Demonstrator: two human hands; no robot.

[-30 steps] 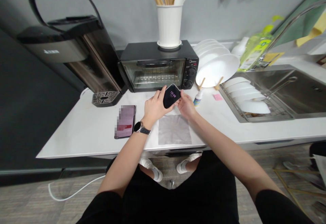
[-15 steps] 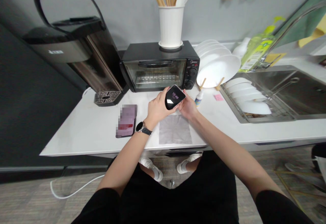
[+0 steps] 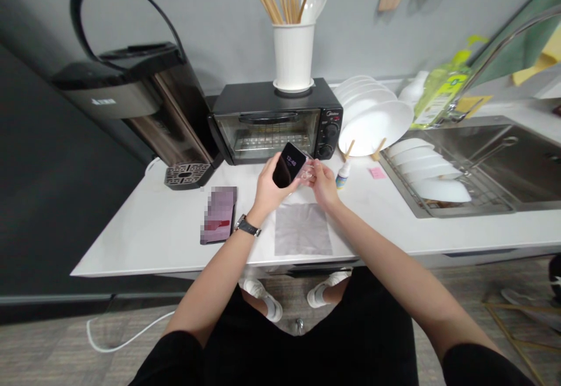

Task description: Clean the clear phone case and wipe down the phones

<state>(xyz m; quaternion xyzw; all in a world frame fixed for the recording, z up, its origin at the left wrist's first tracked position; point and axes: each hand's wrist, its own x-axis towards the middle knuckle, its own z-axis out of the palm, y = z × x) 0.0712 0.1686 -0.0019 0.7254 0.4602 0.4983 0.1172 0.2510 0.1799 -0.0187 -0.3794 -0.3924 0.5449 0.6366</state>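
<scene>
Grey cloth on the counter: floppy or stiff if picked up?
Probably floppy: the grey cloth lies flat with soft creases. Likely light, as it looks thin. It might slide if pushed: the white counter looks smooth.

left grip (image 3: pixel 268 187) holds phone (image 3: pixel 288 166) | right grip (image 3: pixel 323 183) pinches clear piece (image 3: pixel 308 170) | grey cloth (image 3: pixel 303 232) on counter (image 3: pixel 153 222)

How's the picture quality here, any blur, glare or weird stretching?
Head view: wide-angle distortion seems to make the drink dispenser lean; the other phone is partly pixelated; the held phone's digits look soft; the clear item at the right hand is hard to outline; shadows on the wall are soft.
</scene>
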